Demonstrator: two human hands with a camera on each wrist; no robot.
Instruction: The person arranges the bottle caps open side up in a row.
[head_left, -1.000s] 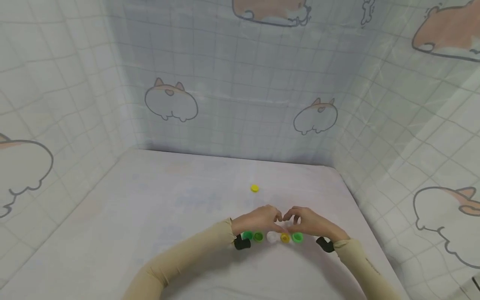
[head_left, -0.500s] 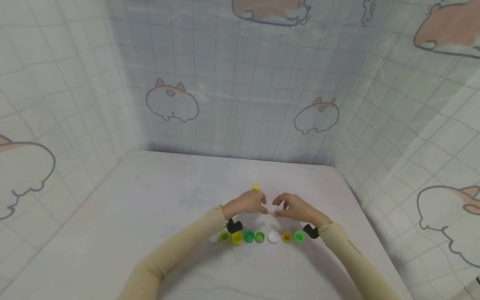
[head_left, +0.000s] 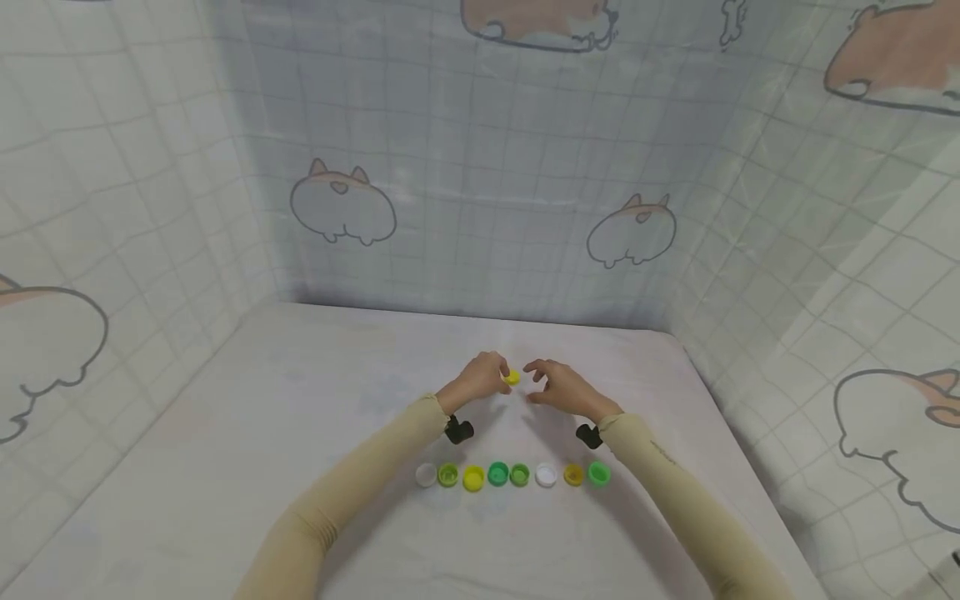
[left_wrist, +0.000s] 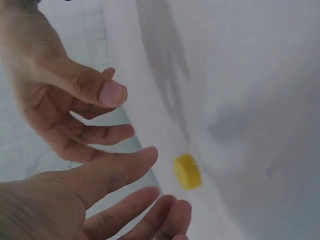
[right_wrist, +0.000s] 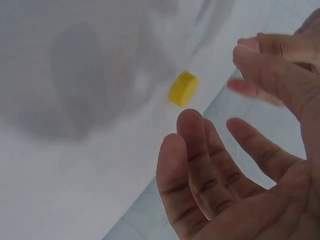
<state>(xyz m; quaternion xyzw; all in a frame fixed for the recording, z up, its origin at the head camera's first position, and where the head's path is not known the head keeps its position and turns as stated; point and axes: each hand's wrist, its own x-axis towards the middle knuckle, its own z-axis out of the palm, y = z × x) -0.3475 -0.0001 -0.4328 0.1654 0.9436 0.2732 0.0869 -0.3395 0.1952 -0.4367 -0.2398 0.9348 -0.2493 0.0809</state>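
Note:
A yellow bottle cap (head_left: 512, 377) lies alone on the white-covered table, beyond a row of other caps. Just left of it is my left hand (head_left: 478, 377), fingers loosely bent, nothing held. My right hand (head_left: 564, 388) hovers to its right, thumb and fingers spread apart. In the left wrist view the cap (left_wrist: 188, 171) sits a little past the left fingertips (left_wrist: 181, 210), and no contact shows. The right wrist view has the cap (right_wrist: 183, 89) beyond the right fingertips (right_wrist: 190, 122), also apart from them.
Nearer the body runs a row of upturned caps: clear (head_left: 426, 475), olive (head_left: 448, 475), yellow (head_left: 473, 478), teal (head_left: 498, 473), green (head_left: 520, 474), white (head_left: 546, 475), amber (head_left: 573, 475) and bright green (head_left: 598, 474). Patterned curtains (head_left: 480, 192) enclose the table's back and sides.
Both hands have moved forward, away from the row of caps, to either side of the lone yellow cap, and have drawn apart. The row stands uncovered now.

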